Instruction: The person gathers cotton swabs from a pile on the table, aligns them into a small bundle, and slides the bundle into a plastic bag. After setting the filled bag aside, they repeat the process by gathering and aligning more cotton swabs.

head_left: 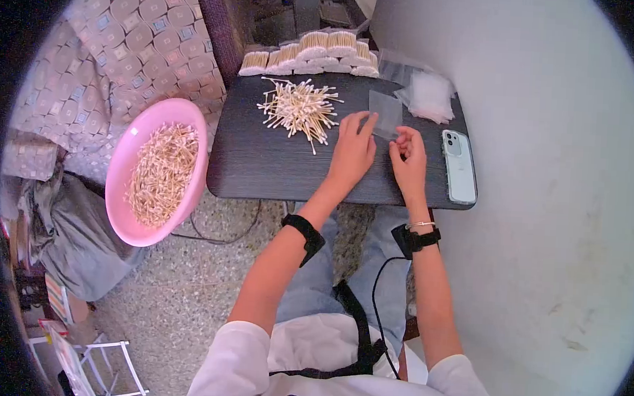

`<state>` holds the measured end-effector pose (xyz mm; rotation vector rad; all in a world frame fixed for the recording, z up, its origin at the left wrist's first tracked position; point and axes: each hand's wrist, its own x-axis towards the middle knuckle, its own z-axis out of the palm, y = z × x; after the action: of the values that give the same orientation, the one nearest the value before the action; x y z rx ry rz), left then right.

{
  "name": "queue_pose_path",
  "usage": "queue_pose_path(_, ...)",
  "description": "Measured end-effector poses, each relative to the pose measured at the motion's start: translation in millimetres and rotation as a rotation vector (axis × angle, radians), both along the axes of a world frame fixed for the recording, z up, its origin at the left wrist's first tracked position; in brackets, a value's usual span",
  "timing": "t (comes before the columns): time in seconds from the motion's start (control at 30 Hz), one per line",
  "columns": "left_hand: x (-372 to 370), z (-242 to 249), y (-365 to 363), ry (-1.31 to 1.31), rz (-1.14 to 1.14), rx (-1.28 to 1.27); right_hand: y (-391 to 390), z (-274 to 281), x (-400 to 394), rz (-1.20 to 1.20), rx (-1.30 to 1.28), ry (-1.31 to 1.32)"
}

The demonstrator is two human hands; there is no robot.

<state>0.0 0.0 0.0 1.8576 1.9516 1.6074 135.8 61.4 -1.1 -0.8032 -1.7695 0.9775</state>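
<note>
A small clear plastic bag [384, 112] is between my two hands at the right half of the dark tabletop. My left hand [353, 148] lies over the table with its fingers stretched out, the fingertips at the bag's left edge. At the bag's lower right corner, the curled fingers of my right hand [409, 161] are closed on it; the exact grip is partly hidden. Left of my left hand spreads a loose heap of cotton swabs [299, 109]. Along the far edge, several filled packs of cotton swabs [326, 48] are stacked.
A pile of clear bags [431, 96] sits at the back right of the black table [254, 169]. A phone [460, 168] lies by the right edge, close to the white wall [546, 210]. Left of the table stands a pink basin [121, 180] full of swabs.
</note>
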Motion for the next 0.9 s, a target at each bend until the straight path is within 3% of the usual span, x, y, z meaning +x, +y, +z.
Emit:
queue_pose_path(0.1, -5, 18, -8, 0.22, 0.007, 0.107, 5, 2, -3, 0.007, 0.031, 0.026)
queue_pose_path(0.27, -24, 36, -54, 0.474, 0.097, 0.066, 5, -3, -1, 0.006, 0.031, 0.018)
queue_pose_path(0.37, -56, 40, -78, 0.528, 0.256, 0.05, 1, 0, 2, 0.044, -0.035, 0.016)
queue_pose_path(0.47, -91, 29, -88, 0.294, 0.345, -0.129, 0, -4, -1, 0.018, 0.012, 0.047)
queue_pose_path(0.57, -111, 18, -84, 0.285, 0.205, -0.363, 3, -8, 1, 0.012, 0.013, 0.003)
queue_pose_path(0.77, -116, -3, -38, 0.316, 0.428, -0.175, -4, 2, 3, -0.019, 0.078, -0.126)
queue_pose_path(0.9, -116, -4, -24, 0.306, 0.424, -0.184, 0, -2, 2, -0.011, 0.118, -0.14)
